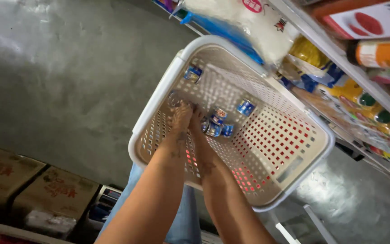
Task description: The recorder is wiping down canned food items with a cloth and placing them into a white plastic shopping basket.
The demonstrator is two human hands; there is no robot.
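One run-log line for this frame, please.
left hand: inside white perforated plastic basket | right hand: at small blue-labelled cans on basket floor | grasp: unclear | right: stocked shelf

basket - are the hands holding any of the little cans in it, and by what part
Cannot be told: both hands, left hand and right hand, reach into the basket beside the small blue cans, fingers blurred.

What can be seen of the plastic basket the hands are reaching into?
The basket is cream-white plastic, rectangular with rounded corners, a thick smooth rim and perforated walls and floor. It sits tilted in the view beside stocked shelves, above a grey concrete floor. Several small cans with blue labels lie scattered on its bottom. Both forearms pass over its near rim; the left hand and right hand reach down among the cans.
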